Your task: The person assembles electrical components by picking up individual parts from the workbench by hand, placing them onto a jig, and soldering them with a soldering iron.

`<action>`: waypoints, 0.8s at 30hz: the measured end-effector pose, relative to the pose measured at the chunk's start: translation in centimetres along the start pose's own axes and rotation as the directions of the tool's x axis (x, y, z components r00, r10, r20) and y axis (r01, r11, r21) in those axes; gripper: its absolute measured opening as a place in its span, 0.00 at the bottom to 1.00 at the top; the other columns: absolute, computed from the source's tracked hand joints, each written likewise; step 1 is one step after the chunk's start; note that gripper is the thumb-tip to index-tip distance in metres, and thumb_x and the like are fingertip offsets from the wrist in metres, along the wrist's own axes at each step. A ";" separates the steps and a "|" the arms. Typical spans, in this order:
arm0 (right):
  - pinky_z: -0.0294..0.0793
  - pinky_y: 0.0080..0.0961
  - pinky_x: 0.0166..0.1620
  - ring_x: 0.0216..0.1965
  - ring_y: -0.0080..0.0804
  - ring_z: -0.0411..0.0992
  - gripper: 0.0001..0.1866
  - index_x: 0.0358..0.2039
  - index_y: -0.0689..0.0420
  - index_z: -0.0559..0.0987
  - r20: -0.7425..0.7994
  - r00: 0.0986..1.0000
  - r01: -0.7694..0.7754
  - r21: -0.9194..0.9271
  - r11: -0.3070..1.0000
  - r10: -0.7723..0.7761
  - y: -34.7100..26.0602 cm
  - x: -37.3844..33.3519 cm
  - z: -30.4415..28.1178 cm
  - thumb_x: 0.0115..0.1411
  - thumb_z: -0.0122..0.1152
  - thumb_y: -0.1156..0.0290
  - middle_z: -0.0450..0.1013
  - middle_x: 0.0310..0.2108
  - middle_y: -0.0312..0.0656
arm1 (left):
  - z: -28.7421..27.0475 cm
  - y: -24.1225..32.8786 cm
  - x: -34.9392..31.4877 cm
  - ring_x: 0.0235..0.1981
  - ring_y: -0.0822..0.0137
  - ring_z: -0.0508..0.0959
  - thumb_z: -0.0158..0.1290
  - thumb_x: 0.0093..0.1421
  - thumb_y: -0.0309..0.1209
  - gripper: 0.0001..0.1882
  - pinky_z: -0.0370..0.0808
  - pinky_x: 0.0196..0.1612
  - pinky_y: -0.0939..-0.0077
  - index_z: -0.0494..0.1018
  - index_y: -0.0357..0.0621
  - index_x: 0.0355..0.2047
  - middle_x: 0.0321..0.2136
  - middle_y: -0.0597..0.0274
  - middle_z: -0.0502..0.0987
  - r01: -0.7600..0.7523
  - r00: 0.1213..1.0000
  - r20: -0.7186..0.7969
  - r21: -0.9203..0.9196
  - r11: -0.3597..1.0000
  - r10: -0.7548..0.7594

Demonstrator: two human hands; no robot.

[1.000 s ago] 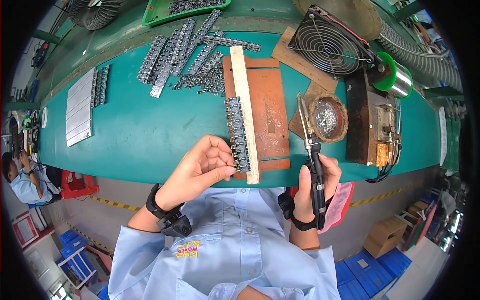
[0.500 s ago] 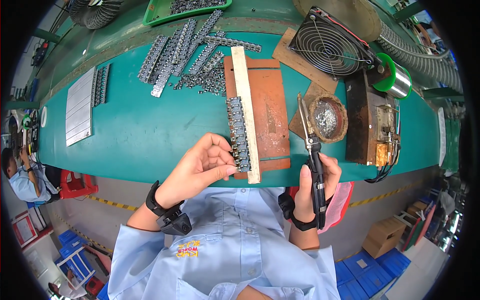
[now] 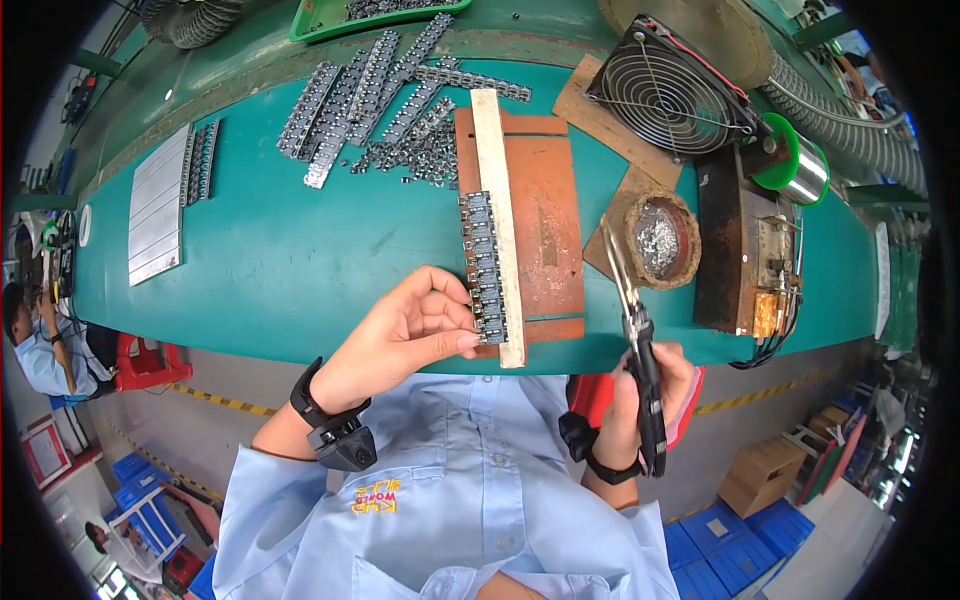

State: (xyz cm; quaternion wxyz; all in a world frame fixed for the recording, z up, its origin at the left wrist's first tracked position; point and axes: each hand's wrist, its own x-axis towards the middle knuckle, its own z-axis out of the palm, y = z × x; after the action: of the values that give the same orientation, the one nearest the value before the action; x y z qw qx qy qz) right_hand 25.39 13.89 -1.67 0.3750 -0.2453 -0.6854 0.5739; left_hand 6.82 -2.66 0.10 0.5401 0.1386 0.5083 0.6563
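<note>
My left hand [image 3: 413,325] pinches the near end of a strip of small circuit boards [image 3: 484,268], thumb and fingers closed on its edge. That strip lies along a pale wooden bar [image 3: 498,200], which rests on a reddish-brown board [image 3: 549,225]. In my right hand [image 3: 655,395] is a soldering iron [image 3: 643,345] with a black handle, fingers wrapped round it. Its tip points away from me, beside a round dish [image 3: 693,238] holding silvery bits, and apart from the strip.
Several board strips [image 3: 372,85] and a heap of small metal parts [image 3: 420,158] lie at the back. Silvery plates [image 3: 157,215] sit on the left. A fan [image 3: 670,90], a solder wire spool [image 3: 800,165] and a rusty metal box [image 3: 735,240] stand at right.
The soldering iron and my right hand have shifted slightly right and toward me, and the iron tilts more. My left hand keeps its hold on the strip.
</note>
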 end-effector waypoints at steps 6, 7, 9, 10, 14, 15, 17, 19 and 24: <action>0.60 0.30 0.39 0.30 0.27 0.62 0.23 0.39 0.57 0.66 0.204 0.959 0.212 -0.046 0.976 -0.198 -0.8 -0.8 -1.9 0.45 0.66 0.66 0.65 0.28 0.39 | -0.2 0.2 0.2 0.32 0.73 0.74 0.51 0.54 0.17 0.14 0.72 0.37 0.81 0.60 0.40 0.39 0.30 0.63 0.72 0.030 1.000 0.006 -0.050 0.998 -0.030; 0.60 0.31 0.38 0.28 0.27 0.63 0.23 0.38 0.56 0.67 0.253 0.940 0.253 -0.058 0.966 -0.231 -1.0 -0.7 -2.1 0.44 0.67 0.66 0.66 0.26 0.38 | -0.3 0.1 0.2 0.32 0.73 0.75 0.51 0.54 0.17 0.14 0.72 0.37 0.81 0.60 0.40 0.39 0.31 0.63 0.72 0.031 1.000 0.008 -0.048 0.998 -0.030; 0.59 0.32 0.38 0.27 0.27 0.64 0.23 0.37 0.56 0.68 0.304 0.916 0.293 -0.067 0.954 -0.261 -1.4 -0.6 -2.5 0.43 0.68 0.65 0.67 0.25 0.38 | -0.3 -0.1 0.2 0.32 0.73 0.75 0.50 0.54 0.16 0.14 0.72 0.37 0.80 0.60 0.40 0.38 0.31 0.63 0.72 0.030 0.999 0.011 -0.044 0.999 -0.030; 0.59 0.33 0.38 0.25 0.27 0.65 0.23 0.37 0.55 0.68 0.341 0.904 0.297 -0.067 0.953 -0.258 -1.6 -0.6 -2.8 0.42 0.69 0.64 0.68 0.23 0.37 | -0.4 -0.1 0.2 0.32 0.73 0.75 0.50 0.54 0.16 0.14 0.72 0.37 0.80 0.60 0.40 0.38 0.31 0.63 0.72 0.030 1.000 0.009 -0.046 0.999 -0.029; 0.59 0.32 0.37 0.21 0.27 0.67 0.23 0.34 0.55 0.70 0.427 0.866 0.318 -0.071 0.945 -0.259 -2.1 -0.5 -2.8 0.39 0.70 0.64 0.70 0.19 0.35 | -0.3 -0.3 0.2 0.32 0.73 0.75 0.50 0.54 0.16 0.13 0.73 0.37 0.80 0.61 0.40 0.38 0.31 0.62 0.72 0.011 1.000 0.005 -0.058 0.998 -0.010; 0.59 0.31 0.37 0.20 0.27 0.67 0.23 0.34 0.55 0.71 0.440 0.857 0.332 -0.074 0.940 -0.268 -2.2 -0.4 -2.6 0.38 0.70 0.64 0.70 0.19 0.34 | -0.3 -0.3 0.2 0.32 0.73 0.75 0.50 0.54 0.16 0.13 0.73 0.37 0.80 0.61 0.40 0.38 0.31 0.62 0.73 0.009 1.000 0.006 -0.055 0.998 -0.008; 0.59 0.30 0.36 0.18 0.27 0.68 0.23 0.33 0.55 0.71 0.454 0.846 0.347 -0.075 0.935 -0.278 -2.2 -0.3 -2.4 0.38 0.71 0.64 0.71 0.18 0.34 | -0.3 -0.4 0.2 0.32 0.73 0.75 0.50 0.54 0.16 0.13 0.72 0.37 0.81 0.61 0.39 0.38 0.31 0.61 0.73 0.004 1.000 0.007 -0.047 0.999 -0.003; 0.59 0.30 0.36 0.18 0.27 0.68 0.22 0.33 0.55 0.71 0.468 0.841 0.345 -0.075 0.936 -0.272 -2.2 -0.3 -2.2 0.37 0.71 0.64 0.71 0.18 0.34 | -0.2 -0.4 0.2 0.32 0.73 0.75 0.50 0.54 0.16 0.13 0.72 0.37 0.81 0.61 0.39 0.37 0.31 0.61 0.73 -0.005 1.000 0.006 -0.048 0.999 0.005; 0.56 0.35 0.43 0.20 0.27 0.65 0.21 0.32 0.58 0.69 0.503 0.825 0.334 -0.070 0.940 -0.256 -2.0 -0.6 -2.1 0.41 0.66 0.62 0.69 0.18 0.38 | -0.2 -0.4 0.2 0.32 0.73 0.75 0.50 0.55 0.16 0.12 0.72 0.36 0.81 0.61 0.39 0.37 0.30 0.61 0.73 -0.021 1.000 0.014 -0.056 0.998 0.022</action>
State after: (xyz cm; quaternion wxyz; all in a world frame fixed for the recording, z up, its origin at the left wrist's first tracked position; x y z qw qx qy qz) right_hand 27.59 14.24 0.25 0.2544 -0.0120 -0.8297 0.4968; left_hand 6.83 -2.67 -0.38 0.5404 0.1337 0.4844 0.6749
